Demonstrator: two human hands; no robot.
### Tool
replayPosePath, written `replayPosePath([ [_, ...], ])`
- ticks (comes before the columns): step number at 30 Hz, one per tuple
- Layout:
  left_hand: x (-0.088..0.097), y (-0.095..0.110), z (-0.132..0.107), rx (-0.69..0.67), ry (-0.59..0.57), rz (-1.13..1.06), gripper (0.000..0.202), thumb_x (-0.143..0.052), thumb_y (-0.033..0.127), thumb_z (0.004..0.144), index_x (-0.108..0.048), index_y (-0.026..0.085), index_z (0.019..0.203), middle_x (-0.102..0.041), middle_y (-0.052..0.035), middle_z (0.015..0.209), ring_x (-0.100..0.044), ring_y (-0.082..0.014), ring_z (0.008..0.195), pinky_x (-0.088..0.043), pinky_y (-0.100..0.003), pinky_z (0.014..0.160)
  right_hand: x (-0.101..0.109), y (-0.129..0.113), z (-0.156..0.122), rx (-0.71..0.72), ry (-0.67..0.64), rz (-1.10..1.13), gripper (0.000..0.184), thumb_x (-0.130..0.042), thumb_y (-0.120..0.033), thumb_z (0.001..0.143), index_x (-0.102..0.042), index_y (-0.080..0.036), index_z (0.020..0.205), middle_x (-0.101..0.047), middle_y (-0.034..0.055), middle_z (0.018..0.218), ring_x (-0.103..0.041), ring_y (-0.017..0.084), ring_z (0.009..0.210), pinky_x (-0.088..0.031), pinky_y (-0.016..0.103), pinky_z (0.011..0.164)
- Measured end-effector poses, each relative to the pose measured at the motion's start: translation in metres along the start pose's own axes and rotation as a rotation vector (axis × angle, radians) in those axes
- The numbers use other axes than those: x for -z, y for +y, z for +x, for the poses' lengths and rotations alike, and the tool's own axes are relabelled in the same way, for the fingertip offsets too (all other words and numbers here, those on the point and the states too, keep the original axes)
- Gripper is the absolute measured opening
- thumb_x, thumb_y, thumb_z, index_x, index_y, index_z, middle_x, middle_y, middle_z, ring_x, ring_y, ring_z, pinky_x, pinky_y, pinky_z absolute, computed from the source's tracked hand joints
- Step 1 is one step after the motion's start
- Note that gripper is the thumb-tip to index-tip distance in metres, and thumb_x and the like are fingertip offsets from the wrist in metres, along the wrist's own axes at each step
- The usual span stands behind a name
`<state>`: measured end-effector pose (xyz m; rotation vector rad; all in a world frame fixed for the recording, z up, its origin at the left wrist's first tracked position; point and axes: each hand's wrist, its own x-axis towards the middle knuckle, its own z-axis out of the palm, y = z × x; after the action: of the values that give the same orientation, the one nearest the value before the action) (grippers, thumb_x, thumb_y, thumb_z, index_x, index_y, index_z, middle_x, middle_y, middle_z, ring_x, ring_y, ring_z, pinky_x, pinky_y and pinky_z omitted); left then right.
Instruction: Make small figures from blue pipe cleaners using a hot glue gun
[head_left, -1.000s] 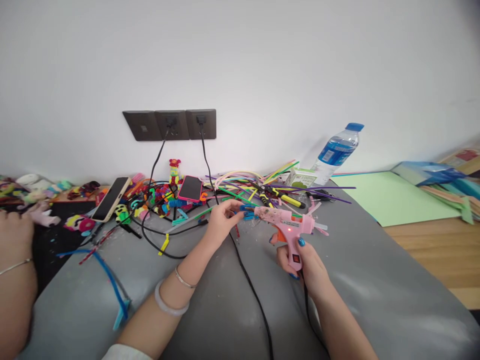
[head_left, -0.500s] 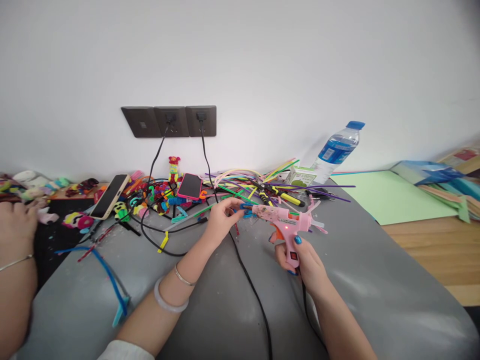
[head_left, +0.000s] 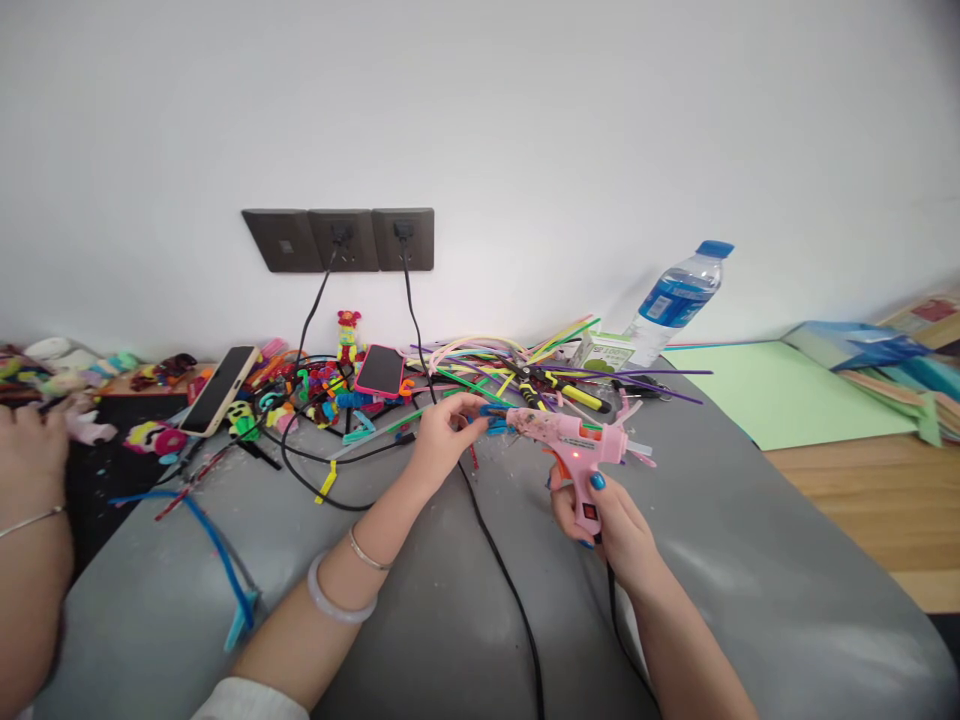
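Pinching a small blue piece (head_left: 495, 424) between thumb and fingers of the left hand (head_left: 448, 437). Gripping a pink glue gun (head_left: 576, 455) by its handle in the right hand (head_left: 613, 518), fingers curled round, red light lit, nozzle aimed leftward at the blue piece; cannot tell about contact between the two. Both hands close together above the grey surface (head_left: 420, 650). Below the right hand, a trailing cord (head_left: 616, 620); between the forearms, a second black cord (head_left: 501, 565). Just past both hands, a tangle of coloured stems (head_left: 480, 350), with a yellow-black tool (head_left: 585, 393) beyond the glue gun. Farther past the right hand, a box (head_left: 606, 350) and a bottle (head_left: 671, 305); well to its right, a green sheet (head_left: 795, 395). Beyond the left hand, a pink-edged phone (head_left: 381, 371) and a little figure (head_left: 348, 337); farther left, a pale-cased phone (head_left: 221, 390). Left of the left forearm, nearer, a bent blue stem (head_left: 212, 540) with a clip (head_left: 240, 622). At far left, another person's hand (head_left: 31, 450).
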<state>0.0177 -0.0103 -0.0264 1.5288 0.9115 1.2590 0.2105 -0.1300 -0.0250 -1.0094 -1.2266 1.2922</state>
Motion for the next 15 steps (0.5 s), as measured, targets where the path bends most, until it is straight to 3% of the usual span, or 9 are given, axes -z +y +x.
replayPosePath([
  [15, 0.0009, 0.0013, 0.0004, -0.001, 0.006, -0.004, 0.015, -0.073, 0.025, 0.071, -0.072, 0.017, 0.084, -0.069, -0.0039, 0.076, -0.062, -0.0151, 0.069, -0.046, -0.023, 0.058, 0.0025, -0.0029, -0.0008, 0.018, 0.014, -0.027, 0.048, -0.039, -0.063, 0.097, -0.057, -0.019, 0.090, -0.042, -0.0059, 0.042, -0.023, 0.011, 0.042, -0.018, 0.029, 0.047],
])
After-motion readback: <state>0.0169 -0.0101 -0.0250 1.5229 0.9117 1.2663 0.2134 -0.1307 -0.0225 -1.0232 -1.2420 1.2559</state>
